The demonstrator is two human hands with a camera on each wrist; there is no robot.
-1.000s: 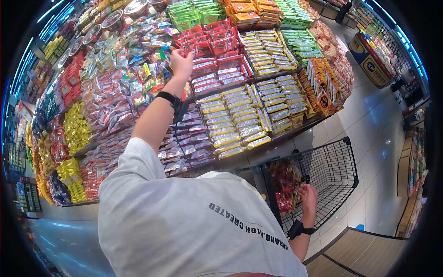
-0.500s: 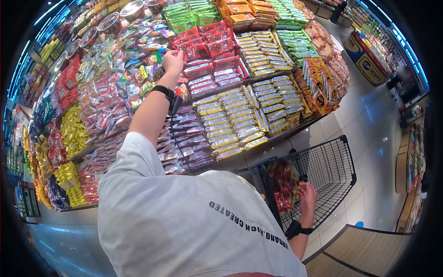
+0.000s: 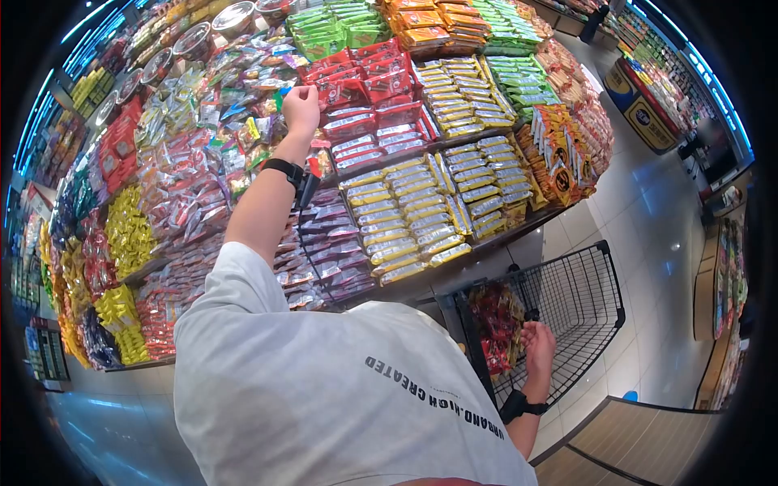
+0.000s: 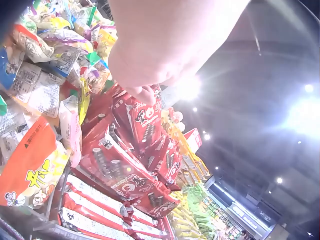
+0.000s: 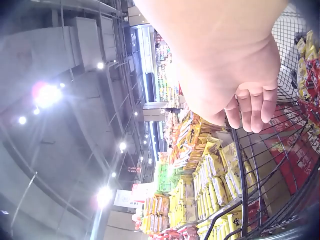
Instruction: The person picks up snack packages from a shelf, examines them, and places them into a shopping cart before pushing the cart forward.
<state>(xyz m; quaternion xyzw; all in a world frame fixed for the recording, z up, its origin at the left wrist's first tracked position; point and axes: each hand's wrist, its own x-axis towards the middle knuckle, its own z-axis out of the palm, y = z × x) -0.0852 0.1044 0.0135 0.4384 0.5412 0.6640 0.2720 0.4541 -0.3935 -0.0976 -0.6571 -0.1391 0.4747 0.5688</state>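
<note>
My left hand (image 3: 301, 112) reaches over the candy display, fingers curled at the top edge of a red snack packet (image 4: 142, 117). In the left wrist view that packet stands tilted up among other red packets (image 3: 389, 85), and the fingertips are partly hidden behind the hand. Over the shopping cart (image 3: 620, 312), my right hand (image 3: 538, 348) hangs with loosely bent fingers and nothing in them. In the right wrist view its fingers (image 5: 255, 107) overlap the cart's wire side. Red and dark packets (image 3: 496, 324) lie in the cart's near end.
Left of the red packets lie mixed clear candy bags (image 3: 190, 166). Yellow-wrapped bars (image 3: 409, 206) fill the bins on the near right, with orange packets (image 3: 559, 150) at the corner. A wooden-topped surface (image 3: 632, 441) stands behind the cart. Tiled floor (image 3: 648, 243) runs along the right.
My left hand has drawn slightly left and back at the red packets. The head view has shifted a little. My right hand stays over the cart.
</note>
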